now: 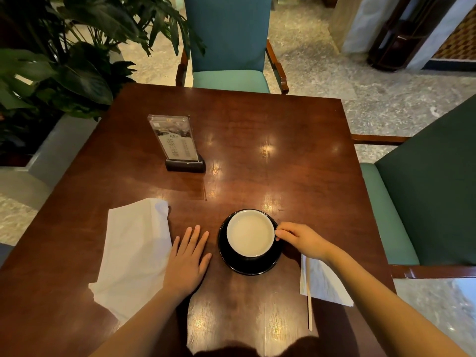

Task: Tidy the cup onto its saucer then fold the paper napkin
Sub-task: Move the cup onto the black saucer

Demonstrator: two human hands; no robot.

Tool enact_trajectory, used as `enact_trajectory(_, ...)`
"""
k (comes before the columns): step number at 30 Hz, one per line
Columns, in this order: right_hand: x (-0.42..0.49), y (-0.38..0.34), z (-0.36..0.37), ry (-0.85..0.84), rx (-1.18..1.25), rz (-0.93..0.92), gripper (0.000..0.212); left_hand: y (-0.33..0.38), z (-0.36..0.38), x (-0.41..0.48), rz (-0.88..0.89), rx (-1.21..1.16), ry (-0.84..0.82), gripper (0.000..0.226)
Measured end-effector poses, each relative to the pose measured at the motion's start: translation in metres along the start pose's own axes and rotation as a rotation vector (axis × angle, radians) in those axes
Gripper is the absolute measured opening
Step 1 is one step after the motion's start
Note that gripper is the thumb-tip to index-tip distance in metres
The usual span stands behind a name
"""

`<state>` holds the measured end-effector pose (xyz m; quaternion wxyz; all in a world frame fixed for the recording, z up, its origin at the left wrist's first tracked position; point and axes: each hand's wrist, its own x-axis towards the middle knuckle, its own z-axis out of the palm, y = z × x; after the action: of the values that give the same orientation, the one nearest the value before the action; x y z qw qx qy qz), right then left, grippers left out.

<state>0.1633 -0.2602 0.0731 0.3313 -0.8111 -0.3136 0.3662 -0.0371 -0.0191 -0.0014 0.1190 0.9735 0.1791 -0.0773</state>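
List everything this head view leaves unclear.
- Cup handle: head view, covered by fingers of the right hand.
- Menu stand print: head view, too small and blurred to read.
- Large napkin, right edge: head view, partly under the left hand and forearm.
- Small napkin, top corner: head view, hidden by the right wrist.

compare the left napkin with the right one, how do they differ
The left napkin looks larger and lies mostly in plain view; the right napkin looks smaller and is partly hidden under the right forearm. A wooden stick lies across the right napkin; the left napkin carries none. Both are white and lie on the table.
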Motion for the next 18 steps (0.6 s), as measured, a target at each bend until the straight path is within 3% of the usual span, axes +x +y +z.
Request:
enact_trajectory(7,-0.008,-0.011,0.003,0.011,0.352,0.226,0.02,0.004,-0.015,0.006,0.032,-0.057,-0.026,0.055)
enact_trajectory(13,-0.021,-0.027,0.011,0.221,0.613,0.396,0.018,-0.008,-0.025,-0.014,0.086,-0.123,-0.013,0.036)
enact_trajectory(18,-0.043,-0.035,0.037,0.31,0.559,0.494,0.014,-0.014,-0.039,-0.064,0.053,-0.363,0.084,0.027)
